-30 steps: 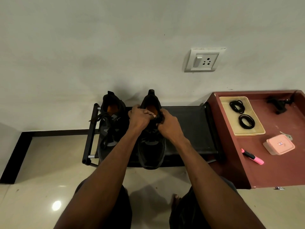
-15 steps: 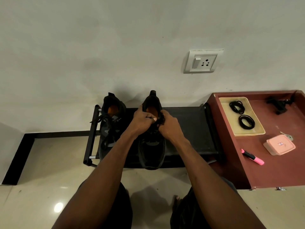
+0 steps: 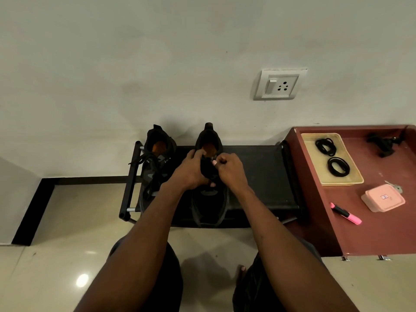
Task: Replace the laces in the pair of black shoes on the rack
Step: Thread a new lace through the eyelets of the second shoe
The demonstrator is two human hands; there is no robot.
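Two black shoes with orange insoles stand on a low black rack (image 3: 265, 176) against the wall, toes toward me. The left shoe (image 3: 155, 167) has its black laces loose and untied. Both my hands work at the tongue and lace area of the right shoe (image 3: 210, 203). My left hand (image 3: 191, 171) grips the shoe's upper from the left side. My right hand (image 3: 229, 170) pinches the black lace near the top eyelets, thumb and fingers curled. Two coils of black laces (image 3: 325, 146) (image 3: 338, 166) lie in a beige tray (image 3: 351, 181) on the right.
A red-brown low table (image 3: 371, 233) stands right of the rack, carrying the tray, a pink box (image 3: 382, 198), a pink highlighter (image 3: 345, 213), keys and a black object (image 3: 382, 144). A wall socket (image 3: 279, 85) is above. My knees are below on the glossy tiled floor.
Both hands have stayed on the right shoe, shifting slightly. My right hand's fingers have moved up to the lace at the top of the tongue.
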